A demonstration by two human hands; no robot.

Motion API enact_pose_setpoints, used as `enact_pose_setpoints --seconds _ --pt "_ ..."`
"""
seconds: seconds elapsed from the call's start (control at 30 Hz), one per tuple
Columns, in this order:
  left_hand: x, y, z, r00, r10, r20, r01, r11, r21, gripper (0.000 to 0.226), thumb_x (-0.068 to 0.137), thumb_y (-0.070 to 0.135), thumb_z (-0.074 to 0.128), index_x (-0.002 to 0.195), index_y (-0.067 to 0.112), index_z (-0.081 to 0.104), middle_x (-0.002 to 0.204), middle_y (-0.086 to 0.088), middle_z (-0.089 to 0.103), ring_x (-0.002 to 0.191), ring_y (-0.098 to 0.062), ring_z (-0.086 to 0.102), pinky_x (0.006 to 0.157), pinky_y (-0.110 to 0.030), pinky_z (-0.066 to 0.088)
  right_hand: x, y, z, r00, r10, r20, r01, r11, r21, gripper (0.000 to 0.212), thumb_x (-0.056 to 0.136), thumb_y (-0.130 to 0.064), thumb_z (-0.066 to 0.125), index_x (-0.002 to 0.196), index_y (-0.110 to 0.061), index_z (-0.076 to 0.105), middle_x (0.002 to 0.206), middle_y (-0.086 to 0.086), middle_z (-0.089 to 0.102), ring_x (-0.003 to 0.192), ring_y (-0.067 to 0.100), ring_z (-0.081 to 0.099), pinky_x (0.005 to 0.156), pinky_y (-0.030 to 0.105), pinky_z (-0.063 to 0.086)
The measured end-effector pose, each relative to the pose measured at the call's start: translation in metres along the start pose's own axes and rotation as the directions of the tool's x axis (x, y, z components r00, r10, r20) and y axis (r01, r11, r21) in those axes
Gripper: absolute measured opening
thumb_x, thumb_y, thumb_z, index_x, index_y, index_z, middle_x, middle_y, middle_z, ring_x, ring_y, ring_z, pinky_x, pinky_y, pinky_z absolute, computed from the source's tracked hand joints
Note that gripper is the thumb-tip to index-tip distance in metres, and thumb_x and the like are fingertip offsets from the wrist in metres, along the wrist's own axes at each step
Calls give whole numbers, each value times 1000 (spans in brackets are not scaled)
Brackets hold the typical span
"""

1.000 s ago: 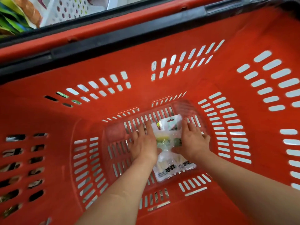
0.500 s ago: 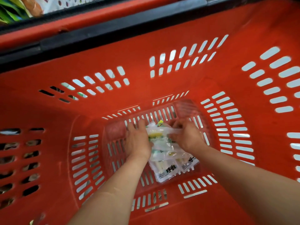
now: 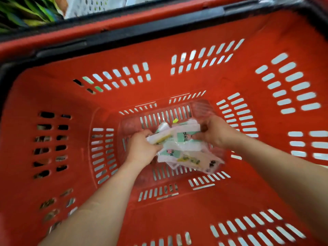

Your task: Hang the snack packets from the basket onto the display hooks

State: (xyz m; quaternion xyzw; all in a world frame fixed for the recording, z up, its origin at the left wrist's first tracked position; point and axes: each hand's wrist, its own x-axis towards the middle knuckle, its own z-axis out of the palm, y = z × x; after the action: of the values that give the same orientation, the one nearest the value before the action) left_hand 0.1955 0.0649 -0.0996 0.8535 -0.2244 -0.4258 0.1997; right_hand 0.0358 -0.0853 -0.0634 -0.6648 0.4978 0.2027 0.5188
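Note:
Deep inside the red plastic basket (image 3: 221, 82) both my hands reach to its slotted floor. A bunch of clear-and-white snack packets (image 3: 184, 148) with green labels lies there, partly lifted and tilted. My left hand (image 3: 142, 148) grips the packets' left end with curled fingers. My right hand (image 3: 216, 134) grips their upper right edge, fingers curled round the film. The lower packets sag toward the floor at the right. The picture is blurred by motion.
The basket's black rim and handle (image 3: 142, 38) run across the top. Beyond it are green packaging (image 3: 26, 13) at the top left and a white perforated panel (image 3: 92, 4). The slotted basket walls rise steeply on all sides.
Both hands went from resting flat on the packets to curling round them. The bunch has been gathered and raised off the floor, and the camera has moved closer.

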Motion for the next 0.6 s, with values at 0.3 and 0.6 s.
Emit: enact_pose_setpoints --seconds 0.3,0.6 --pt "-121 105 -120 993 95 -66 -107 973 -203 32 65 -1 80 68 24 60 62 11 56 51 0 47 48 -12 34 -137 -89 -70 992 -56 -113 105 866 489 18 91 0 61 98 -16 65 88 -2 74 69 16 73 50 30 58" --pt "-235 190 -229 993 -4 -122 -82 718 -691 51 66 36 87 112 31 64 101 20 71 97 1 65 90 -20 49 -259 -150 -120 873 255 -416 166 646 745 15 94 -5 58 109 -6 60 110 18 68 84 27 72 73 38 61"
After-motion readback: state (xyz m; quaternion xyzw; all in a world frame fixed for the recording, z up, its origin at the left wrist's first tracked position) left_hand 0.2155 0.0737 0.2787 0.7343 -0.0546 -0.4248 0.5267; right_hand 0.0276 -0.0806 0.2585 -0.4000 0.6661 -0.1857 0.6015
